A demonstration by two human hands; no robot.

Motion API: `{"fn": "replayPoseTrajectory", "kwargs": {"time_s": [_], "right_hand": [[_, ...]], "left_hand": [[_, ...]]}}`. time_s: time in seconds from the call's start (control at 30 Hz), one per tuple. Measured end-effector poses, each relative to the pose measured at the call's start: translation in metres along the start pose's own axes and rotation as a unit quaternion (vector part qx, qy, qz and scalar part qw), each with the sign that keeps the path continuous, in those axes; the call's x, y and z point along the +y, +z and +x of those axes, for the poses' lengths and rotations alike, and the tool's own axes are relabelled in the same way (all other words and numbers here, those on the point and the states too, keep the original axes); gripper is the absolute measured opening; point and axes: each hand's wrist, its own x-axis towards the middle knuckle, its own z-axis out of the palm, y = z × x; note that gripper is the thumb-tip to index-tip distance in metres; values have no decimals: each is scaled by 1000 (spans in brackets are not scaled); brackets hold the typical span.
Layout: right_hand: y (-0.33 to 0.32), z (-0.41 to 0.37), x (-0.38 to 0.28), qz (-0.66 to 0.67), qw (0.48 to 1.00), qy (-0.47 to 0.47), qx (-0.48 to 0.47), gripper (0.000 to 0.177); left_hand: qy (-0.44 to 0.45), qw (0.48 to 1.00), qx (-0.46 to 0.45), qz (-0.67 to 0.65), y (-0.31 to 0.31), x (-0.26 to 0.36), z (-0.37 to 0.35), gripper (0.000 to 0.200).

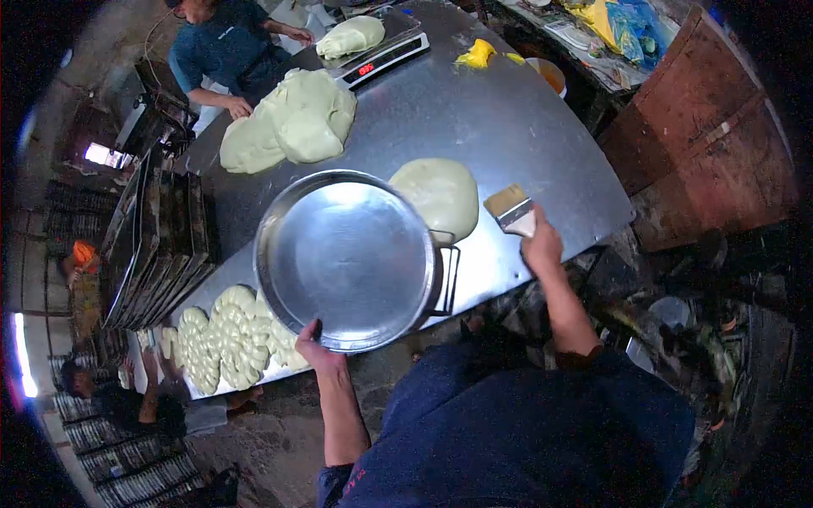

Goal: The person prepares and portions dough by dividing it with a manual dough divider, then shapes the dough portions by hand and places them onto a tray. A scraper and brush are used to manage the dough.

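Observation:
My left hand grips the near rim of a large round metal pan, its thumb over the edge. The pan is tilted and its inside looks bare and shiny. In my right hand is a wide brush, held by its white handle, bristles pointing up and left. Between pan and brush, a flat round of dough lies on the metal table, partly covered by the pan. Further left a big mound of dough rests on the table.
A digital scale holding dough stands at the back. Many small dough pieces lie at lower left, near stacked trays. One co-worker touches the mound; another person is at lower left. Yellow fat sits at the far edge.

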Motion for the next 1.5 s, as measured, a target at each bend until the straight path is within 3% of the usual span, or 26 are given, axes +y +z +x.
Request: {"fn": "replayPoseTrajectory", "kwargs": {"time_s": [0.03, 0.07, 0.1, 0.2, 0.27, 0.33, 0.37, 0.43, 0.47, 0.53, 0.6, 0.63, 0.67, 0.73, 0.83, 0.87, 0.93, 1.03, 1.07, 1.13, 1.2, 1.27, 1.3, 1.37, 1.4, 1.5], "right_hand": [[2, 31, 16, 36, 995, -47, 86, 64], [-23, 58, 12, 239, 968, 67, -44, 64], [-54, 75, 4, 327, 939, 59, -93, 66], [-118, 141, -10, 137, 960, 110, -219, 59], [-112, 186, 10, 82, 971, 118, -193, 51], [-102, 211, 23, -112, 990, -14, 87, 33], [-103, 218, 20, -112, 990, -15, 87, 33], [-110, 228, 8, 66, 970, -143, 183, 18], [-112, 236, -2, 65, 971, -141, 181, 18], [-113, 269, -24, 202, 972, -49, 113, 19], [-78, 307, -32, 488, 870, 11, 66, 23], [-60, 322, -40, 495, 864, 34, 87, 25], [-44, 338, -46, 439, 896, 52, 47, 26], [-10, 355, -59, 268, 941, -180, 101, 27], [-32, 383, -109, 131, 966, -204, 94, 37], [-41, 393, -124, 111, 962, -229, 100, 36], [-36, 414, -139, 158, 865, -427, 208, 29], [35, 465, -108, -108, 913, -385, 75, 20], [22, 445, -124, -105, 913, -387, 78, 20], [0, 407, -151, 119, 904, -350, 215, 22], [6, 420, -132, 59, 912, -351, 204, 23], [-4, 418, -133, -27, 976, -180, 117, 26], [-12, 413, -133, -14, 977, -149, 150, 30], [2, 426, -98, 324, 933, -98, 124, 33], [-29, 359, -118, 612, 789, -55, 24, 38], [-44, 273, -80, 711, 702, 20, -40, 43]], "left_hand": [[-8, 1000, -9, 25, 18, -8, -1, 27], [-18, 998, -13, 53, 36, -16, -2, 26], [9, 993, -12, 113, 47, -25, 6, 24], [-14, 979, -54, 197, 91, -55, 41, 22], [1, 966, -53, 252, 119, -77, 57, 23], [-11, 968, -62, 243, 128, -85, 65, 25], [-33, 963, -29, 267, 126, -88, 71, 22], [-60, 958, 3, 282, 112, -96, 85, 21], [-65, 960, 2, 273, 111, -97, 82, 21], [-101, 962, -33, 251, 116, -98, 62, 22], [-97, 965, -26, 243, 95, -107, 82, 21], [-91, 968, -22, 234, 88, -109, 92, 21], [-91, 969, -18, 229, 86, -108, 94, 21], [-101, 963, -11, 250, 82, -107, 97, 25], [-83, 963, -2, 255, 75, -111, 107, 26], [-75, 961, 2, 266, 76, -111, 102, 26], [-56, 957, 36, 283, 71, -109, 94, 25], [-44, 959, 30, 279, 62, -115, 104, 25], [-40, 959, 29, 278, 68, -113, 102, 25], [-42, 961, 36, 269, 72, -115, 95, 25], [-39, 960, 31, 274, 65, -118, 107, 25], [-30, 961, 20, 275, 60, -121, 119, 24], [14, 955, 20, 296, 58, -126, 123, 23], [28, 955, 43, 292, 64, -130, 119, 17], [47, 945, 52, 320, 90, -119, 93, 13], [30, 953, 16, 300, 97, -111, 85, 11]]}}
